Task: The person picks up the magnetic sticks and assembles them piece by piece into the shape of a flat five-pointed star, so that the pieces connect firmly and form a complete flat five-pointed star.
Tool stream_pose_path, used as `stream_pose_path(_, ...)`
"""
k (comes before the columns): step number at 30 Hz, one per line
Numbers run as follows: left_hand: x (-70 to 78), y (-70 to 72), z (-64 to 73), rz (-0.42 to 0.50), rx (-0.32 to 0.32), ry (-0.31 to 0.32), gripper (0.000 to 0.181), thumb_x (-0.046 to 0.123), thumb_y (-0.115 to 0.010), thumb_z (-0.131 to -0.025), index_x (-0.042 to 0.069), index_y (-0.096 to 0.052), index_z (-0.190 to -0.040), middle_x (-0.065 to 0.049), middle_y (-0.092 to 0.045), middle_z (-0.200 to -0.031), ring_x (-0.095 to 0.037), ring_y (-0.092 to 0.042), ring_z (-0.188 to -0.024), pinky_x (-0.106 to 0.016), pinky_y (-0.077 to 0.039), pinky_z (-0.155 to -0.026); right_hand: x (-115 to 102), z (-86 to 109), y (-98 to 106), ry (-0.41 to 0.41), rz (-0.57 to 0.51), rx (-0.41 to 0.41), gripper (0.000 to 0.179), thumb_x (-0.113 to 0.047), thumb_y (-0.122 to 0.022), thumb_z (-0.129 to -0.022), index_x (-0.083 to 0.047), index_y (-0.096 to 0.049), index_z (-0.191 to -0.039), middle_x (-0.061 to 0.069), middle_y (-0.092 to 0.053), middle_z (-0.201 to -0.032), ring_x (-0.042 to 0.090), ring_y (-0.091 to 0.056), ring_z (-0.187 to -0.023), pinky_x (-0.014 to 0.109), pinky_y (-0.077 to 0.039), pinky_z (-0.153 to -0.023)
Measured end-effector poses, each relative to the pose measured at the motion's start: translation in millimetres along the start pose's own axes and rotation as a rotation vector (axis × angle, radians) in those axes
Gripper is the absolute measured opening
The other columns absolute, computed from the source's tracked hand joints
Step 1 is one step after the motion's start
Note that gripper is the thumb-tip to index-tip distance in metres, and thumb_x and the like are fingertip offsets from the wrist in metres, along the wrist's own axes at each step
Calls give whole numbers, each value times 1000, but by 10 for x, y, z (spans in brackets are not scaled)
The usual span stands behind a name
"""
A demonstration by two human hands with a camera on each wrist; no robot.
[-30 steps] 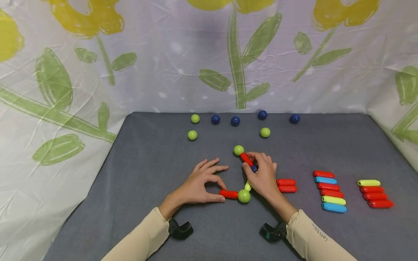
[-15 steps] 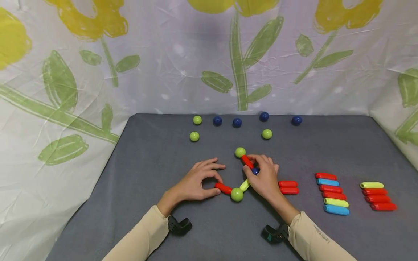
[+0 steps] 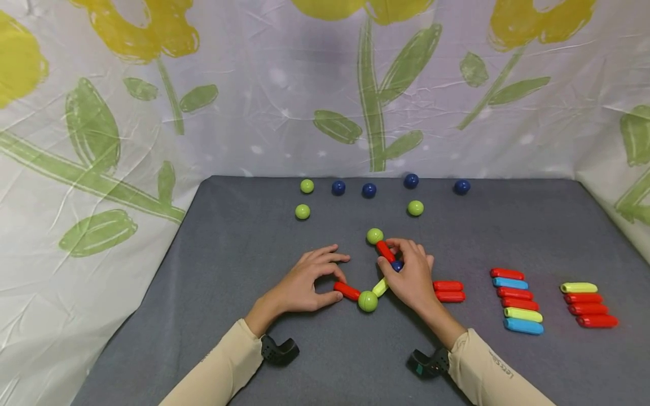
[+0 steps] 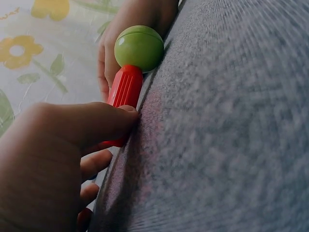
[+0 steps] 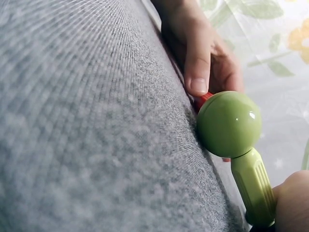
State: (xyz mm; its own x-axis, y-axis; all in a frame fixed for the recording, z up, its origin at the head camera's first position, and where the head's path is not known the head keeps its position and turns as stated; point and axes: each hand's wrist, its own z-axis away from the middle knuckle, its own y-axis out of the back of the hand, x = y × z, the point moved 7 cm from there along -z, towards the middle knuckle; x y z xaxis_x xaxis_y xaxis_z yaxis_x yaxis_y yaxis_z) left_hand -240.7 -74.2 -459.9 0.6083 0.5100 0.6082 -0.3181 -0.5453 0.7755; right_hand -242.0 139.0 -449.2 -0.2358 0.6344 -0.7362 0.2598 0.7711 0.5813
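A chain of magnetic-looking sticks and balls lies on the grey cloth between the hands. My left hand (image 3: 304, 285) pinches the free end of a red stick (image 3: 347, 291) between thumb and forefinger, its other fingers spread. That stick meets a green ball (image 3: 368, 301), also plain in the left wrist view as a green ball (image 4: 139, 49). From there a yellow-green stick (image 3: 380, 287) runs to a dark blue ball (image 3: 397, 265), which my right hand (image 3: 410, 276) grips, partly covering it. Another red stick (image 3: 385, 251) continues to a second green ball (image 3: 374, 235).
Loose blue balls (image 3: 369, 190) and green balls (image 3: 415, 208) are scattered along the back of the table. Right of my right hand lie two red sticks (image 3: 449, 286). Farther right are a column of mixed sticks (image 3: 518, 303) and another column of sticks (image 3: 587, 309).
The near green ball has shifted left, and the red stick in my left hand has turned from level to slanting. My right hand keeps its hold. The head view has shifted slightly.
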Motion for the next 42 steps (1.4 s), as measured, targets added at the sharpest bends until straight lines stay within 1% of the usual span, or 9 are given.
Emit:
stream_pose_path(12,3,-4,7,-3,8,8,12,38,-74,-91,33,-70,-101,6,-54,-152,-21,-27,-156,-56,-20,-124,-7,3,5,4,-9,-6,36,-15,-77,-86,-5,-68,-120,11,-66,-101,25,-51,-89,38,-22,-77)
stream_pose_path(18,-20,15,3,-14,60,24,15,37,-75,-92,32,-72,-105,5,-56,-150,-24,-31,-154,-58,-21,-123,-23,18,17,46,-21,10,42,-17,-78,-84,-7,-67,-124,15,-63,-112,30,-48,-99,41,-24,-82)
stream_pose_path(23,-63,68,8,-50,138,70,20,34,-75,-92,29,-73,-111,-1,-57,-149,-29,-33,-153,-61,-22,-120,-81,25,21,148,-35,6,47,-24,-80,-83,-11,-69,-127,17,-58,-130,36,-42,-113,50,-23,-90)
stream_pose_path(27,-76,83,12,-71,159,87,22,33,-74,-93,27,-74,-115,-2,-56,-149,-31,-33,-153,-62,-23,-119,-186,50,-10,294,-1,-53,41,-32,-80,-83,-15,-74,-120,16,-57,-140,39,-40,-126,58,-21,-96)
stream_pose_path(31,-82,86,15,-83,160,90,23,33,-74,-94,28,-74,-116,-2,-56,-148,-31,-33,-153,-61,-23,-119,-336,132,-91,469,74,-154,37,-45,-80,-83,-21,-78,-110,12,-62,-137,38,-42,-134,64,-18,-102)
stream_pose_path(34,-82,88,12,-85,164,88,24,32,-75,-93,28,-74,-116,-3,-57,-148,-31,-34,-152,-61,-24,-119,-431,201,-150,558,138,-205,40,-57,-78,-82,-24,-78,-105,7,-67,-129,35,-47,-132,67,-17,-106)
stream_pose_path(37,-79,94,9,-87,170,85,25,31,-76,-93,27,-74,-117,-3,-58,-147,-32,-35,-151,-61,-25,-118,-483,248,-199,598,195,-224,44,-61,-77,-81,-23,-78,-103,3,-70,-121,32,-51,-128,68,-17,-108)
stream_pose_path(40,-79,102,7,-65,174,93,26,26,-75,-93,25,-73,-119,-4,-58,-146,-32,-36,-151,-61,-24,-118,-492,270,-225,605,232,-215,41,-55,-81,-80,-19,-78,-101,3,-71,-114,31,-54,-124,67,-18,-108)
stream_pose_path(42,-86,110,7,-21,184,104,27,19,-74,-92,23,-73,-119,-5,-59,-145,-32,-36,-151,-61,-23,-119,-485,272,-227,601,241,-201,37,-48,-83,-80,-17,-78,-98,2,-72,-111,29,-55,-122,67,-19,-108)
